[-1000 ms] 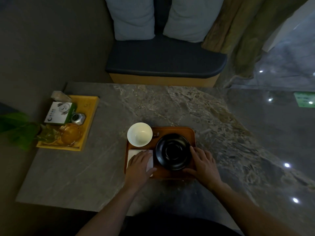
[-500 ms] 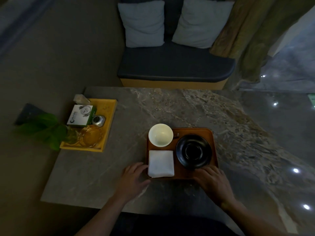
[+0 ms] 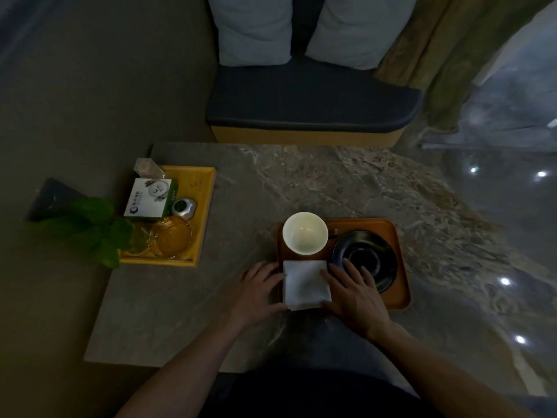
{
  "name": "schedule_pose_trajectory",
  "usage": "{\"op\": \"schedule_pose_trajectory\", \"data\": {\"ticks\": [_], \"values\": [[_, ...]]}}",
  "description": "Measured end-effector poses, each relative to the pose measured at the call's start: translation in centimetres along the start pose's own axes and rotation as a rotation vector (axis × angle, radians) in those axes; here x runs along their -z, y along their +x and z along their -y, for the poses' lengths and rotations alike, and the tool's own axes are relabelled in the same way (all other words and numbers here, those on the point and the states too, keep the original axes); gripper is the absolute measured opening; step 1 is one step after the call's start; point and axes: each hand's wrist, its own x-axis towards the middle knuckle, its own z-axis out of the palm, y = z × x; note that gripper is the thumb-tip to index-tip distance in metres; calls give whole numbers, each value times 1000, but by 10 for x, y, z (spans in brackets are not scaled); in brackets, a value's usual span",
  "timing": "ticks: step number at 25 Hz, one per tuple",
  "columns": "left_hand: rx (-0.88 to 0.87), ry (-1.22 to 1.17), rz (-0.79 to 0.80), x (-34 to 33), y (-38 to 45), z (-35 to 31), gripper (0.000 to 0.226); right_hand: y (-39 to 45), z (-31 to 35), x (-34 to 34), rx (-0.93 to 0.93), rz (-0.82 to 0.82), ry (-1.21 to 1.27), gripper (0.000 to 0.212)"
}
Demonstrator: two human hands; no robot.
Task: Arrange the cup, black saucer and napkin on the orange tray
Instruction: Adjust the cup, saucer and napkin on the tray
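Note:
The orange tray [image 3: 385, 227] lies on the stone table, near its front edge. A white cup [image 3: 305, 232] stands upright at the tray's back left. The black saucer [image 3: 366, 260] fills the tray's right half. A folded white napkin [image 3: 305, 284] lies at the tray's front left. My left hand [image 3: 259, 292] rests flat against the napkin's left edge, fingers spread. My right hand [image 3: 354, 292] touches the napkin's right edge and covers the saucer's near rim. Neither hand grips anything.
A yellow tray [image 3: 205, 212] at the table's left holds a white and green box [image 3: 150, 200], a small metal tin [image 3: 184, 207] and glass dishes [image 3: 171, 239]. A green plant [image 3: 90, 227] overhangs its left side. A cushioned bench [image 3: 310, 104] stands behind the table.
My left hand slid off the napkin to its left edge. My right hand moved left from the tray's front right to the napkin's right edge. The camera shifted.

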Motion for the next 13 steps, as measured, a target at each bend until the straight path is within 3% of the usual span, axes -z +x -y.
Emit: {"op": "schedule_pose_trajectory", "data": {"ticks": [5,13], "values": [[-100,108,10,-5,18,-1,87,14,0,-4,-36,96,-40,76],[-145,115,-32,-14,23,-1,80,21,-5,-7,25,156,-96,78]]}}
